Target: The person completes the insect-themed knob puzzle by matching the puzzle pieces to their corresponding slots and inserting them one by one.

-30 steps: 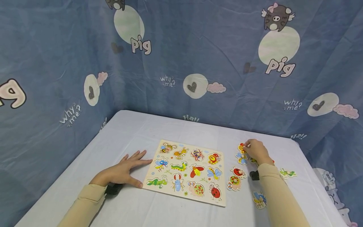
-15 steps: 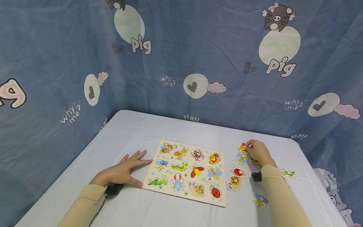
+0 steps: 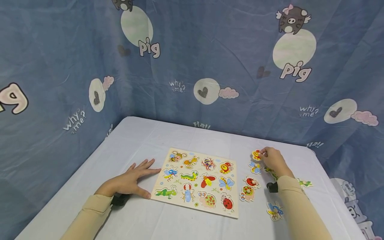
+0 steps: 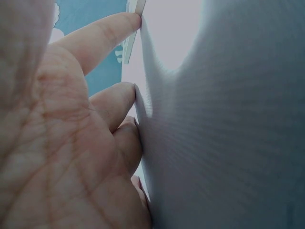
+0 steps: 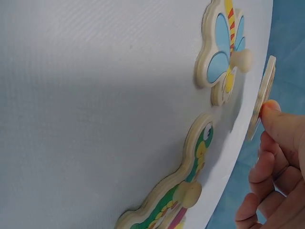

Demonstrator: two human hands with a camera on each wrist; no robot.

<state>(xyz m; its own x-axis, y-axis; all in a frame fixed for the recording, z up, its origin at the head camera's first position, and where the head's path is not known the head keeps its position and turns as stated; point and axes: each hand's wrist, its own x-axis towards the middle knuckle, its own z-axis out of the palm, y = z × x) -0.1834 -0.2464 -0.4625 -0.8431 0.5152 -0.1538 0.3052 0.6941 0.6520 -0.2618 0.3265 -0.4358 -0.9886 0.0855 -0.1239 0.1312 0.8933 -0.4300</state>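
Observation:
My right hand (image 3: 273, 160) pinches a yellow-and-red butterfly puzzle piece (image 3: 256, 155) between thumb and fingers; in the right wrist view the piece (image 5: 262, 98) stands edge-on, lifted off the cloth. Just below it lies the dragonfly piece (image 3: 255, 167), with the caterpillar piece (image 3: 270, 171) partly under my wrist. Fingers spread, my left hand (image 3: 127, 181) rests on the table. Its thumb and index fingertip touch the left edge of the insect puzzle board (image 3: 220, 211). In the left wrist view a fingertip meets the board's edge (image 4: 129, 43).
A ladybug piece (image 3: 252, 182) and a snail piece (image 3: 247, 193) lie right of the board. Nearer me is a mosquito piece (image 3: 274, 211); the grasshopper piece (image 3: 305, 183) lies beyond my right forearm. Blue printed curtains (image 3: 180, 50) enclose the white-covered table (image 3: 138, 220).
The butterfly piece has come up slightly, away from the dragonfly piece it lay against, in my right hand's pinch. My left hand has stayed in place.

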